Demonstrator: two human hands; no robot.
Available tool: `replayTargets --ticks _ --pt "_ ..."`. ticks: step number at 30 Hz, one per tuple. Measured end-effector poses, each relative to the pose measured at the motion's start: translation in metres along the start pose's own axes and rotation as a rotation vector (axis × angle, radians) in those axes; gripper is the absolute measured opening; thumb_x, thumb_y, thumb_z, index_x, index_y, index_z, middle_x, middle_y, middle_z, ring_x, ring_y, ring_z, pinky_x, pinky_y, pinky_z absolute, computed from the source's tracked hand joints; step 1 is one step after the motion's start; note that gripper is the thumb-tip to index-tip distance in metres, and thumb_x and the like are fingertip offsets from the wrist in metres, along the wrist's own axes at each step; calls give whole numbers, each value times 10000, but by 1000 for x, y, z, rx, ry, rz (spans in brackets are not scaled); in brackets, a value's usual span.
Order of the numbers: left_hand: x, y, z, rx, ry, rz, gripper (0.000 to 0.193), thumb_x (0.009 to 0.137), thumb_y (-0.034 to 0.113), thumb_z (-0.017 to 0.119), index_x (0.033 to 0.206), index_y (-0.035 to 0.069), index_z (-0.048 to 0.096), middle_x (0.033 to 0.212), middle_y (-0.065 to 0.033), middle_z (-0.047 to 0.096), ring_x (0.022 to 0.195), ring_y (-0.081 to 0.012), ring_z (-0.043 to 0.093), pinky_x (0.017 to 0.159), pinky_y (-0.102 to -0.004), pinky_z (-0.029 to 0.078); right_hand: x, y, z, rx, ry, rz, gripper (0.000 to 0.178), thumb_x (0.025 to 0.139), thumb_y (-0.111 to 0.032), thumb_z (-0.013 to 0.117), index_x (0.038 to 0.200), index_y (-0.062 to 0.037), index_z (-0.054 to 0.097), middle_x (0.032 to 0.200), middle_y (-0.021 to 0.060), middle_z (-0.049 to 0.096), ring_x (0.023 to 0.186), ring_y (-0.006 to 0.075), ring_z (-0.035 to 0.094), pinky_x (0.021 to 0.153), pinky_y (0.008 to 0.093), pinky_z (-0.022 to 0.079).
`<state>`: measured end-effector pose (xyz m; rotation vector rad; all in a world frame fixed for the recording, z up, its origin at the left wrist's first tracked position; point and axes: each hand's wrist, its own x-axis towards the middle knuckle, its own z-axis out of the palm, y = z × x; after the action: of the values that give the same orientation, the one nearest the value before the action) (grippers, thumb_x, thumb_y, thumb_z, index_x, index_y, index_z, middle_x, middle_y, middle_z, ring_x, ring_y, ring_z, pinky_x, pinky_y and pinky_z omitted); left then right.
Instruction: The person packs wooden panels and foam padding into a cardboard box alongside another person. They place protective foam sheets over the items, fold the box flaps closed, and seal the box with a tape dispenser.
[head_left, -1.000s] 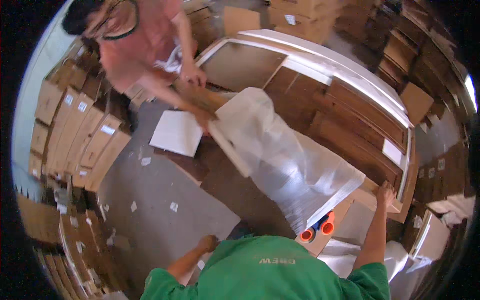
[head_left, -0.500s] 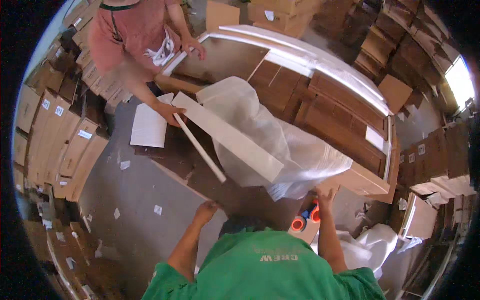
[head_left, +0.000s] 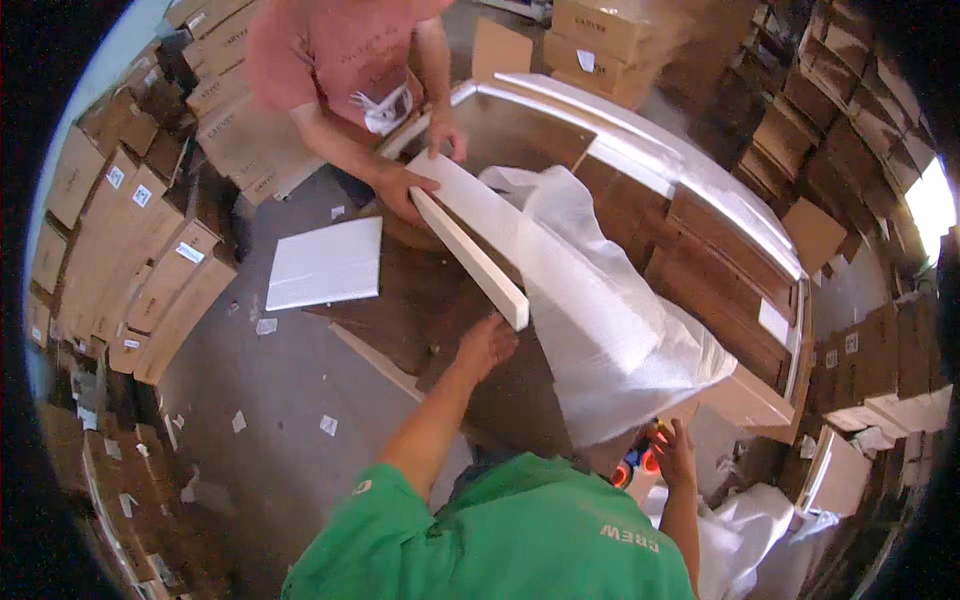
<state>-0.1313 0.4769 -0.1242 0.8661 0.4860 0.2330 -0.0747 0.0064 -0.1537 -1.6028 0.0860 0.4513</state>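
Observation:
My left hand (head_left: 488,345) is just below the near end of a long white foam strip (head_left: 470,255); whether it touches the strip I cannot tell. Its fingers look loosely bent, with nothing visible in them. At the right, my right hand (head_left: 676,452) has its fingers apart beside a blue and orange tape dispenser (head_left: 624,472). Across the work surface, a co-worker's hand (head_left: 402,190) grips the strip's far end. A sheet of white foam wrap (head_left: 610,320) drapes over a brown panel (head_left: 500,400) and the near side of an open carton (head_left: 765,397).
The carton holds dark brown wooden panels (head_left: 700,255) edged with white foam. A square white foam sheet (head_left: 325,262) lies at the left. Stacked cardboard boxes (head_left: 120,260) line the left, and more boxes (head_left: 870,320) the right. Crumpled wrap (head_left: 745,530) lies at my right.
My left hand has reached forward to the strip's end. My right hand has moved down a little beside the tape dispenser. The co-worker has turned the strip, and the wrap has spread nearer me.

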Motion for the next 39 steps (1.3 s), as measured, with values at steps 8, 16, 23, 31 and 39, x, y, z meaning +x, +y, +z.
replayTargets --ticks 8,16,23,31,39 --pt "53 96 -167 810 618 67 367 803 222 531 1067 -28 473 848 -173 568 788 -270 568 770 -437 454 -17 -49 24 121 27 227 445 833 -360 550 1173 -112 404 1062 135 514 850 259 564 651 349 478" --pt "14 100 21 210 -360 -186 497 856 313 500 1283 121 335 1155 -122 495 1008 -244 526 821 -387 447 43 -170 86 647 -44 -36 704 810 -590 420 1366 -249 156 1328 188 276 1132 371 386 915 474 342" --pt "8 66 155 197 -486 -102 527 877 238 471 1331 116 233 1142 -100 481 1032 -256 520 861 -393 435 146 -257 128 870 -122 29 407 841 -381 506 1068 -45 472 1010 161 514 873 254 528 724 373 450" --pt "-27 113 166 862 -133 660 251 814 152 571 1043 51 565 1082 -96 550 983 -209 544 843 -328 441 77 -212 56 -672 -832 -329 264 776 -262 533 926 -53 593 893 124 612 737 230 571 692 357 460" --pt "-74 82 284 1182 -847 1216 268 724 180 640 969 73 614 1173 -141 488 1123 -305 437 957 -411 332 -24 36 -82 -1331 -62 305 319 660 -147 564 953 -32 615 923 201 611 805 307 621 715 404 490"
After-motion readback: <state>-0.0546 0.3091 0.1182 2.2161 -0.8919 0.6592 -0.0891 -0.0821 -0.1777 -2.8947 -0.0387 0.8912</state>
